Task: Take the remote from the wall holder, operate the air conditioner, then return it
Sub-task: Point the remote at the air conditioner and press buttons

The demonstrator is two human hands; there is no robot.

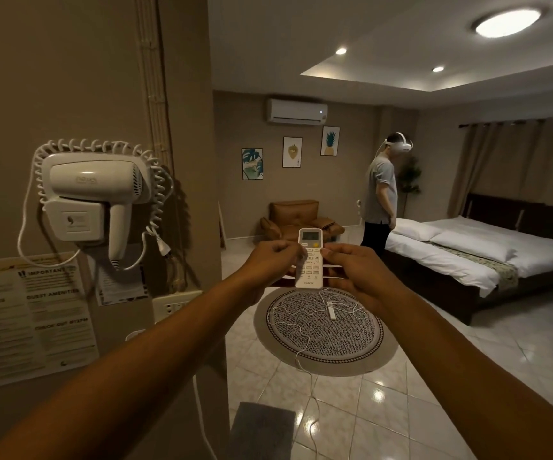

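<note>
I hold a white remote (309, 260) upright in front of me, its small screen at the top and its buttons facing me. My left hand (268, 263) grips its left edge and my right hand (354, 270) grips its right edge, thumbs near the keypad. The remote points toward the white air conditioner (296, 111), mounted high on the far wall with a small light lit on its front. No remote wall holder can be made out in this view.
A white hair dryer (95, 194) with a coiled cord hangs on the wall at left, above printed notices (32, 313). A round patterned rug (324, 330) with a white cable lies on the tiled floor. A person in a headset (381, 190) stands by the bed (487, 254).
</note>
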